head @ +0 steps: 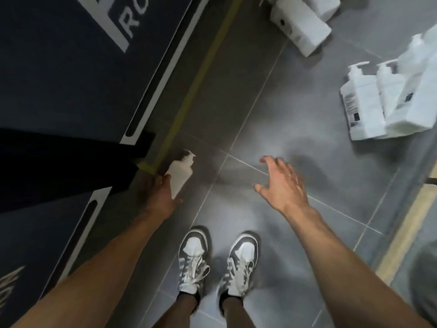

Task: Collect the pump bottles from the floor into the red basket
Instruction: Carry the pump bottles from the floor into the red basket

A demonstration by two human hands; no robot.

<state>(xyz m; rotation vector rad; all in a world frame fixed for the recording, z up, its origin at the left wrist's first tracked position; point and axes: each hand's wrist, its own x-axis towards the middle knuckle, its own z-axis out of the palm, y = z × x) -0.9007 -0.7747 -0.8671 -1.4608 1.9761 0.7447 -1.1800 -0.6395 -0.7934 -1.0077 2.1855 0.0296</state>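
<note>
Grey tiled floor (295, 119) is carrying upright pump bottles (361, 102) far right; the left hand (160, 197) is gripping one bottle (181, 175), while the right hand (281, 183) is spreading empty and should probably grasp bodies, not pumps.

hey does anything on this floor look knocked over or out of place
Yes. White pump bottles lie toppled in a loose heap on the grey tile floor at the right, with more tipped over at the top. The left hand holds one bottle; the right hand is open. No spill shows.
</note>
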